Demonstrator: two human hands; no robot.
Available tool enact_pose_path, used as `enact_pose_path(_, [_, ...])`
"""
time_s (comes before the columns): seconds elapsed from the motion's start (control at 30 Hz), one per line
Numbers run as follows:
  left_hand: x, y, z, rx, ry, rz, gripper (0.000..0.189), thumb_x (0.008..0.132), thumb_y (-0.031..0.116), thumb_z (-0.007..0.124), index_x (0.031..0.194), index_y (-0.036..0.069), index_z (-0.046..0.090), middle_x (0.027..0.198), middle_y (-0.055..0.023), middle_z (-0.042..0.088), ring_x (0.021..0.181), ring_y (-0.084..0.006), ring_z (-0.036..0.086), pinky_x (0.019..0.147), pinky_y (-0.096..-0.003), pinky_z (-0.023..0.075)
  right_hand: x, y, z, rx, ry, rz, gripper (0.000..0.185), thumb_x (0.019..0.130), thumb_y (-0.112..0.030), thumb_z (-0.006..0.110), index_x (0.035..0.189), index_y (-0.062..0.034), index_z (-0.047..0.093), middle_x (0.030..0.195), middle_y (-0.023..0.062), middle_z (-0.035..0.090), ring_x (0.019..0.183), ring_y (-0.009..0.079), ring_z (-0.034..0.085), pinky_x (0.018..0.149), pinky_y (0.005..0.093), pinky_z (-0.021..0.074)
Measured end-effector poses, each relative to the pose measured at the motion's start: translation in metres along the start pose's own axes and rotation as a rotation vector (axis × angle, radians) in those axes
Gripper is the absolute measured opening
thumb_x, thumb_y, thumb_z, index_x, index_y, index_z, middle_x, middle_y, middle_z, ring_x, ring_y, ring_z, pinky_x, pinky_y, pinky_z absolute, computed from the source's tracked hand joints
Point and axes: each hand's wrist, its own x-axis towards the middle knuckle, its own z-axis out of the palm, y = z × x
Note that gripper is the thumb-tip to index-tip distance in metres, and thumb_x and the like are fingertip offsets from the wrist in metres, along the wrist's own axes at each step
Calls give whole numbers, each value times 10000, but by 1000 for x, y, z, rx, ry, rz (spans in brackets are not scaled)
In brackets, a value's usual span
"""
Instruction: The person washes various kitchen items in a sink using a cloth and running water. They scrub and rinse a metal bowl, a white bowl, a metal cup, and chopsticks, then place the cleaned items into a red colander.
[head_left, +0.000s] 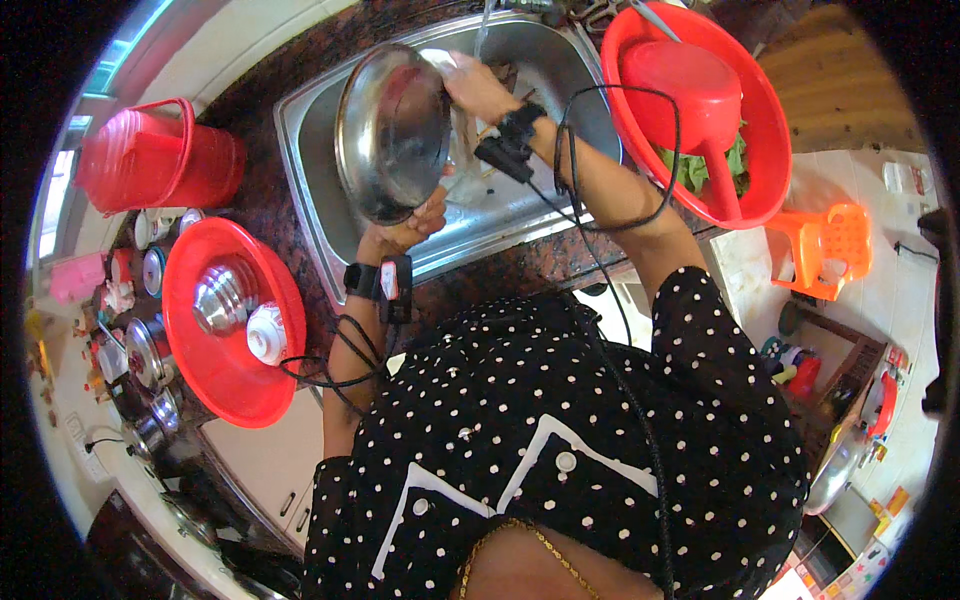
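Note:
A round steel vessel (390, 127) is tilted up on its side over the steel sink (307, 172), its shiny outside facing me. My left hand (420, 221) grips its lower edge. My right hand (480, 88) is at its upper right rim, with something white (439, 61) at the fingers. The fingers are partly hidden behind the rim, so their grip is unclear. A thin stream of water (484, 34) falls just behind my right hand. Wet scraps and thin sticks (525, 97) lie in the sink.
Right of the sink, a red basin (776, 142) holds a red dipper (682, 90) and leafy greens (694, 174). At left, another red basin (225, 390) holds steel bowls (225, 296) and a white bowl (268, 334). Behind it stands a red lidded bucket (161, 161). Black cables (600, 225) hang from my wrists.

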Motion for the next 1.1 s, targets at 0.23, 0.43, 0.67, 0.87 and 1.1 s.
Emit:
enact_pose_path(0.23, [19, 16, -8, -169, 498, 170, 160, 886, 179, 381, 820, 55, 457, 531, -26, 379, 407, -127, 310, 416, -255, 274, -68, -31, -6, 64, -720, 493, 326, 818, -239, 577, 1010, 24, 562, 816, 152, 623, 755, 216, 623, 584, 347, 492])
enact_pose_path(0.43, [22, 6, -17, 267, 1141, 499, 169, 847, 125, 535, 862, 62, 379, 651, -41, 424, 422, -129, 366, 348, -264, 292, -50, -51, -66, 476, -779, 493, 803, 688, -501, 694, 1249, -8, 401, 1017, 186, 576, 748, 212, 616, 534, 283, 511])
enact_pose_path(0.67, [46, -12, 8, 639, 1018, 522, 289, 834, 158, 562, 1016, 45, 368, 829, -110, 550, 569, -174, 540, 467, -284, 449, -39, 19, -54, -45, -564, 115, 454, 810, -365, 607, 1014, 37, 564, 875, 118, 606, 736, 177, 629, 592, 302, 556])
enact_pose_path(0.87, [18, -10, 3, 607, 921, 270, 362, 840, 218, 550, 1120, 52, 392, 974, -128, 581, 768, -201, 578, 691, -322, 507, 22, 42, -55, -306, -258, 274, 373, 827, -351, 497, 829, -10, 651, 788, 215, 617, 760, 325, 629, 647, 400, 489])
enact_pose_path(1.1, [0, -1, -8, 590, 844, 334, 330, 881, 214, 513, 1159, 72, 407, 1012, -118, 570, 856, -208, 579, 755, -324, 501, 56, 29, -56, -329, -257, 376, 432, 845, -415, 493, 863, -6, 632, 809, 155, 640, 718, 283, 606, 650, 390, 463])
